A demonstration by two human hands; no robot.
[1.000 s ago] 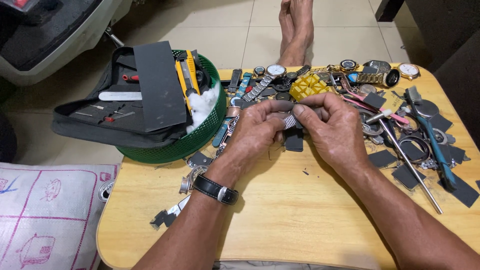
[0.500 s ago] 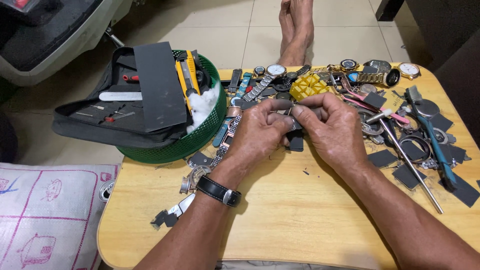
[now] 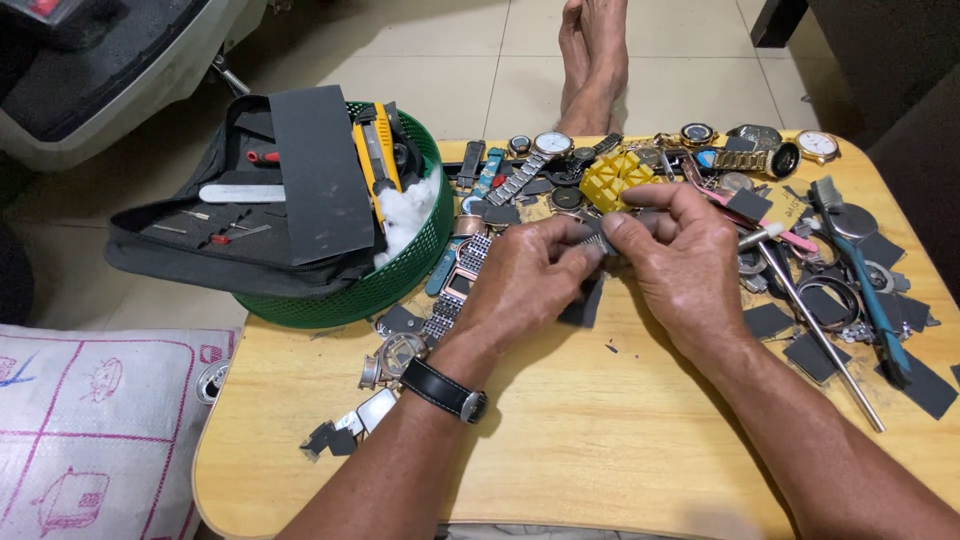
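Note:
Both hands meet over the middle of a small wooden table (image 3: 560, 450). My left hand (image 3: 525, 280) and my right hand (image 3: 680, 265) pinch the same small grey metal watch band piece (image 3: 598, 240) between thumbs and fingertips; most of it is hidden by the fingers. A dark scrap of sandpaper (image 3: 582, 305) lies on the table just beneath them. A black wristwatch (image 3: 445, 390) is on my left wrist. A yellow plastic block (image 3: 612, 178) sits just beyond the hands.
A green basket (image 3: 380, 285) at the left holds a black tool case (image 3: 230, 230), a yellow-handled cutter and white cotton. Several watches, bands and cases line the far edge. Sandpaper pieces, a metal rod (image 3: 815, 330) and a blue-handled tool (image 3: 875, 305) lie at right. Bare feet (image 3: 595, 60) rest beyond the table.
The hands keep hold of the small metal piece in nearly the same place; the fingers shifted slightly on it. Nothing else on the table moved.

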